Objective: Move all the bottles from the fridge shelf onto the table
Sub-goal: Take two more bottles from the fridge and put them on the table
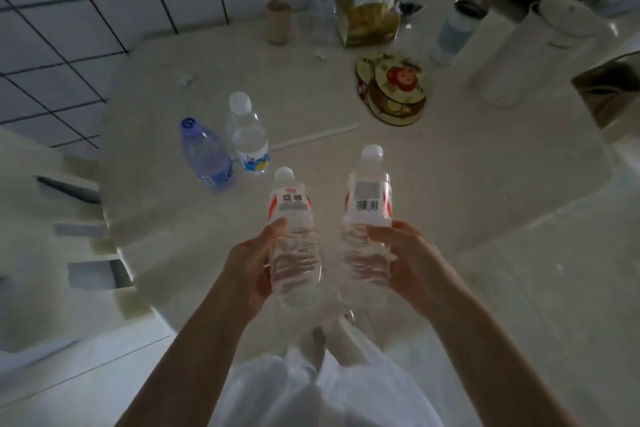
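My left hand [251, 263] grips a clear water bottle with a red-and-white label [292, 218] around its lower body. My right hand [405, 260] holds a second, matching clear bottle [369, 204] the same way. Both bottles are upright, white caps on, held above the near edge of the round white table [467, 166]. Two more bottles stand on the table to the left: a blue-tinted bottle [207, 156] and a clear bottle with a white cap and a blue-yellow label [247, 135]. The fridge is not in view.
At the table's back stand a cardboard roll [277, 22], a spray bottle [323, 15], a tissue pack [372, 10], a dark-capped bottle [457, 31] and white rolls [530, 52]. Floral coasters [394, 87] lie right of centre. A white chair [52, 218] sits at left.
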`<state>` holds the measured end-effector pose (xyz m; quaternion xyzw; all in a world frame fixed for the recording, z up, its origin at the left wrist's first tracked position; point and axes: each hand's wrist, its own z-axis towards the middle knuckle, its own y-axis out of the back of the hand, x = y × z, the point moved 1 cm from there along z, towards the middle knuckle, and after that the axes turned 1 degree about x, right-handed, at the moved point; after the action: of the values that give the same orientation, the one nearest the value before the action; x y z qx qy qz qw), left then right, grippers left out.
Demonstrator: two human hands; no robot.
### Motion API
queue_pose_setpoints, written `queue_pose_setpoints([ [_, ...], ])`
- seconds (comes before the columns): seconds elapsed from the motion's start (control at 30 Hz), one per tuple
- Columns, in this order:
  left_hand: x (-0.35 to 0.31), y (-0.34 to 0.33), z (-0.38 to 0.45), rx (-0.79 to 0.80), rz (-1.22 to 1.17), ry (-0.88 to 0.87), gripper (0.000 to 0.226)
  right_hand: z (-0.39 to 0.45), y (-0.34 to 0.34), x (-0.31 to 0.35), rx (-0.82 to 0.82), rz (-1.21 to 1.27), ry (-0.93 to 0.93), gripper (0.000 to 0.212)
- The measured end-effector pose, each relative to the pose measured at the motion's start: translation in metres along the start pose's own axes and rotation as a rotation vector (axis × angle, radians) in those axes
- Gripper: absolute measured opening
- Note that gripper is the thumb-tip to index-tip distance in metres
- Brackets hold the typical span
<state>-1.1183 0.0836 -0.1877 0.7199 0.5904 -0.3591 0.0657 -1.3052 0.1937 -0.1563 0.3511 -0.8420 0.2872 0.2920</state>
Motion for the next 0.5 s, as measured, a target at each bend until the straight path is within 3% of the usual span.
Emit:
queue_pose_setpoints([
  [0.07,-0.007,-0.007,0.013,0.038,-0.023,0.013,0.058,0.020,0.005,0.014,0.030,0.028,-0.055,0.047],
  [0.17,-0.015,-0.018,0.038,0.046,-0.091,0.040,0.049,0.051,0.014,0.036,-0.003,-0.033,-0.094,0.069],
  [0.23,-0.021,-0.029,0.057,0.040,-0.146,0.063,0.044,0.070,0.020,0.054,0.018,-0.071,-0.085,0.066],
  [0.33,-0.032,-0.045,0.089,-0.003,-0.152,0.051,0.053,0.097,0.027,0.084,0.068,-0.153,-0.090,0.053],
  [0.4,-0.040,-0.056,0.105,-0.018,-0.104,0.024,0.058,0.118,0.030,0.100,0.073,-0.223,-0.079,0.055],
  [0.5,-0.050,-0.068,0.129,-0.209,0.035,-0.071,0.056,0.154,0.038,0.121,0.056,-0.331,-0.043,0.060],
])
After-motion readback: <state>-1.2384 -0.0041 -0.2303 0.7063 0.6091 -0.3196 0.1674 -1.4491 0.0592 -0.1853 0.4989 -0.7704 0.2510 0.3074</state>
